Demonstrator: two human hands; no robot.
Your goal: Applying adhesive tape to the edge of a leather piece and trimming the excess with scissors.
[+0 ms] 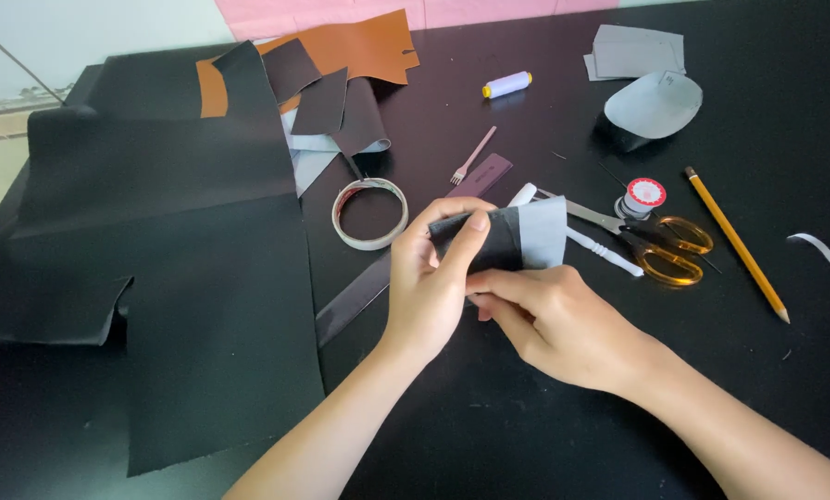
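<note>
1. My left hand (429, 287) and right hand (549, 319) both pinch one small leather piece (512, 239) — left thumb pressed on its dark face, right fingers clamped along its lower edge. It is held just above the black table (544, 417), in front of the scissors.
2. To do this well, I judge the edges should stay flush and the thumb pressure even, so the folded piece does not slip or crease.
3. The large dark leather sheet (183, 306) lies flat at my left, matte, with a notch cut from its edge.
4. Tan leather offcuts (359, 46) sit at the far side, smoother and warmer in tone.
5. The small piece shows two faces — dark grain and a pale grey backing.
6. A roll of tape (369, 214), thin and ring-shaped, rests near my left hand.
7. Orange-handled scissors (660, 243) lie just right of the piece, beside a yellow pencil (737, 244).
8. A pale thread spool (507, 84) lies well apart.
</note>
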